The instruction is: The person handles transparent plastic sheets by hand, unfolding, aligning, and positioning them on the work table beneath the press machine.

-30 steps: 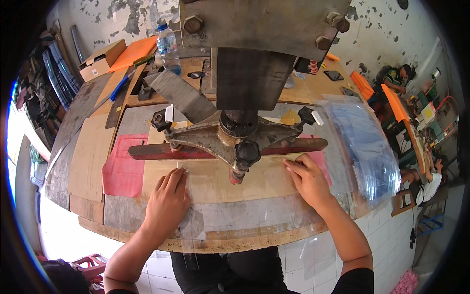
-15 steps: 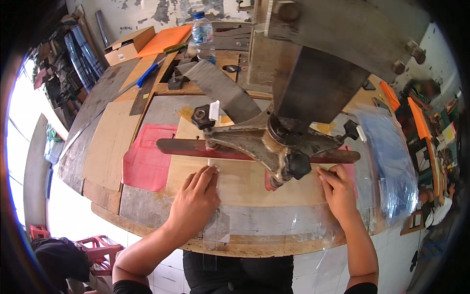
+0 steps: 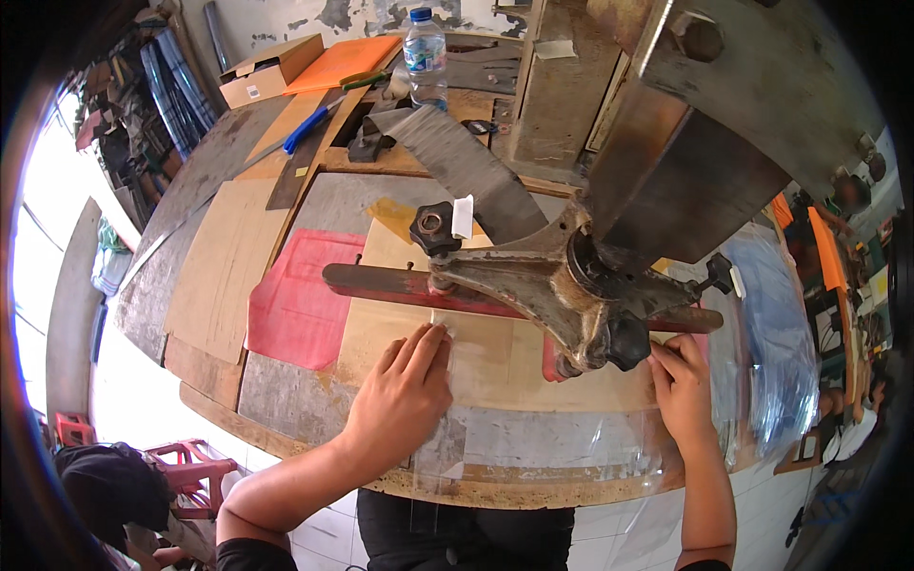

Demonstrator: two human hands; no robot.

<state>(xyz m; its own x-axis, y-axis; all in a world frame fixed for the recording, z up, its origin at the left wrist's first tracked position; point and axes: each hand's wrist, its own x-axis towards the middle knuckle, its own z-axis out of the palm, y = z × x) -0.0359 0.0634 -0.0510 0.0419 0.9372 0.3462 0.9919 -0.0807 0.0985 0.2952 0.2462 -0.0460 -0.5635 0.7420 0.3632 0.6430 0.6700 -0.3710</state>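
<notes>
The left hand [image 3: 400,392] lay palm down, its forearm slanting inward, fingers together and tips on the sheet near the bar; its thumb was hidden, so a grip could not be told from a press. The right hand [image 3: 682,392], forearm nearly upright, had its fingers bent and narrowly spaced by the bar's other end; whether they pinched the sheet could not be told. The table [image 3: 238,419] carried everything. The press [image 3: 690,186] stood over the board [image 3: 381,354]. The clear sheet [image 3: 562,438] overlapped the board and the table's near edge, in front of the bar [image 3: 381,284].
</notes>
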